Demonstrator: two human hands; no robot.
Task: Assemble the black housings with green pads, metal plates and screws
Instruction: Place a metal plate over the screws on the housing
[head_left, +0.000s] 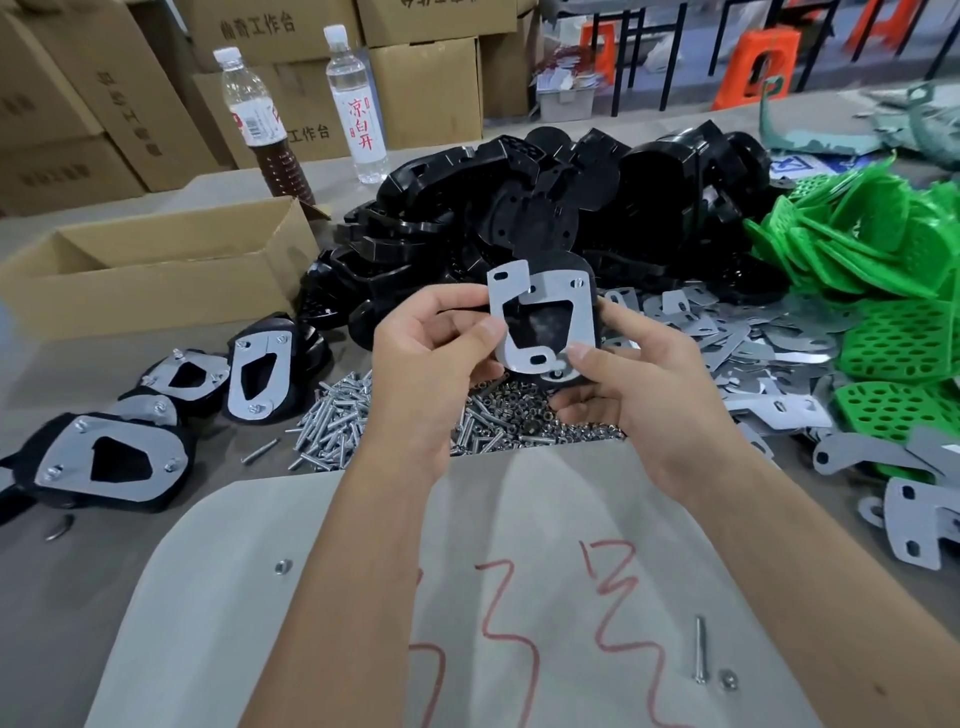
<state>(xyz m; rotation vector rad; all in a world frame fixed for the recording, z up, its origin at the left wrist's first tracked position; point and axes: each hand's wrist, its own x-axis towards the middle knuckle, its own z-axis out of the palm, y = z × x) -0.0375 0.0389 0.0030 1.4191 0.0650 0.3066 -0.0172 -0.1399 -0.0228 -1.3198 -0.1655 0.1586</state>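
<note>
A person's two bare forearms are reaching forward over a grey sheet (363, 597) marked with red scribbles, which is lying on the table (78, 582); a loose screw (700, 649) and a nut (728, 679) are resting on the sheet near the right forearm. Just above the sheet, the left hand (426, 358) is pinching a loose metal plate (511, 317) between thumb and fingers, laying it against the left side of a black housing (571, 322). The right hand (628, 379) is gripping that housing from below and the right, thumb pressing its lower edge; a second plate is already sitting on the housing with a screw head showing at its top. Beneath the hands, a pile of screws and nuts (332, 415) is spreading across the table. To the left, finished housings (114, 457) with plates are lying face up. To the right, loose plates (727, 332) and green pads (893, 322) are heaped. Farther back, a large mound of black housings (545, 208) is sitting beside an open cardboard box (156, 280), with two bottles (356, 98) and stacked cartons behind.
</note>
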